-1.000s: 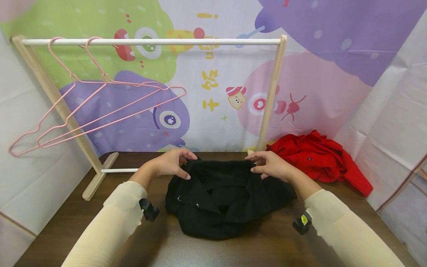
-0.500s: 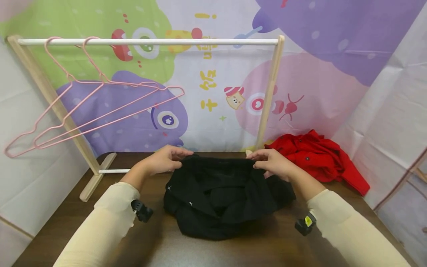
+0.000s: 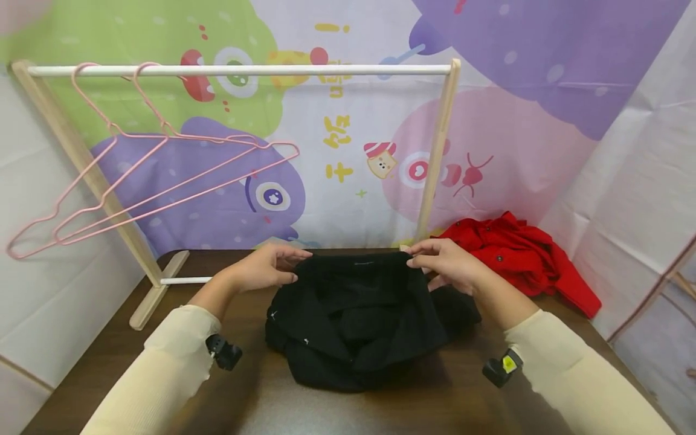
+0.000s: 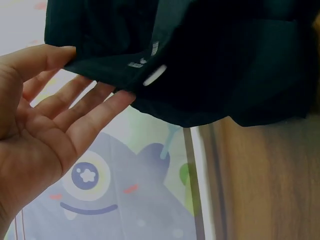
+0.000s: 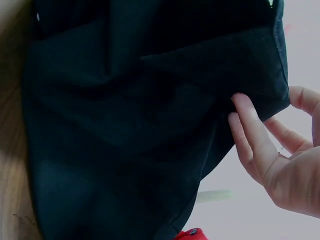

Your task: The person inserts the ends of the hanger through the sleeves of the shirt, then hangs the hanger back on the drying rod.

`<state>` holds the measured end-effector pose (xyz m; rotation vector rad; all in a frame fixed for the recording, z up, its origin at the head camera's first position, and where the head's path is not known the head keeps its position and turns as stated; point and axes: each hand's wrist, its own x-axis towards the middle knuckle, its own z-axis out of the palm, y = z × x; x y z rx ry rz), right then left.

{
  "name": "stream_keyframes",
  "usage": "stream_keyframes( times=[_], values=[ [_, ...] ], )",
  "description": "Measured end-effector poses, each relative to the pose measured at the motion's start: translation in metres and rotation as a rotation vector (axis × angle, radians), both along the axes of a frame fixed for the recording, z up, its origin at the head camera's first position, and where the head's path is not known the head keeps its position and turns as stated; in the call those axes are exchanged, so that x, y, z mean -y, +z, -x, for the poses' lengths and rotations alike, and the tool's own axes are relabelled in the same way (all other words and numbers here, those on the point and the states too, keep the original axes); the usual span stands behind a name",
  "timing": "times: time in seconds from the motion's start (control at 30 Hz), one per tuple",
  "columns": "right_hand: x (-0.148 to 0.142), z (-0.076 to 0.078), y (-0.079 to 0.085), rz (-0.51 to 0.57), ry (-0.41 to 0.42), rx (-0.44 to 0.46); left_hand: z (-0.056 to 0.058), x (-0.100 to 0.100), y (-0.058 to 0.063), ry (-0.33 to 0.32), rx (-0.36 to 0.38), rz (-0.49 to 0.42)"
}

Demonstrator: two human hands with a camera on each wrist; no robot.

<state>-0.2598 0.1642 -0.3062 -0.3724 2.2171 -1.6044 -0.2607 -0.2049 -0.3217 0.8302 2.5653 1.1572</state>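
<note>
A black garment (image 3: 348, 350) lies bunched on the table, its top edge raised and drawn fairly straight between two hands. My left hand (image 3: 263, 266) pinches the left end of that edge. In the left wrist view, the thumb (image 4: 52, 56) lies along the cloth while the other fingers spread under its border, near a white oval (image 4: 155, 75). At the right end, my right hand (image 3: 451, 266) pinches the corner. The right wrist view shows two fingertips (image 5: 242, 102) on the dark cloth, with other digits at its far border.
Two pink hangers (image 3: 154, 103) hang from the white rail (image 3: 326, 70) of a wooden rack behind the garment. Crumpled red clothing (image 3: 516, 257) with dark buttons lies at the back right of the brown table (image 3: 244, 393). A cartoon-printed cloth (image 3: 348, 199) forms the backdrop.
My left hand has shifted a little left along the black garment's edge. That top edge now sits slightly higher and straighter, and a faint mark shows inside it. My right hand has barely moved.
</note>
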Motion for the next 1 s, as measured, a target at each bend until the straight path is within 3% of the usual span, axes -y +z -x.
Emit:
stream_keyframes(
  times=[0.27,0.43,0.5,0.6,0.83,1.0],
  values=[
    [0.003,0.0,0.005,-0.008,0.006,0.031,-0.008,0.003,0.0,0.054,-0.02,0.033],
    [0.005,-0.004,0.005,-0.005,-0.001,0.042,-0.016,0.009,0.003,0.109,-0.13,0.064],
    [0.005,-0.005,0.005,-0.001,-0.004,0.043,-0.026,0.007,0.012,0.143,-0.174,0.04],
    [0.007,-0.007,0.003,0.012,-0.009,0.031,-0.031,0.012,0.016,0.199,-0.242,-0.013],
    [0.01,-0.007,0.0,0.027,-0.019,0.009,-0.038,0.035,0.022,0.327,-0.364,-0.094],
    [0.011,-0.008,0.002,0.01,0.004,0.021,-0.051,0.049,0.033,0.39,-0.451,-0.063]
  ],
)
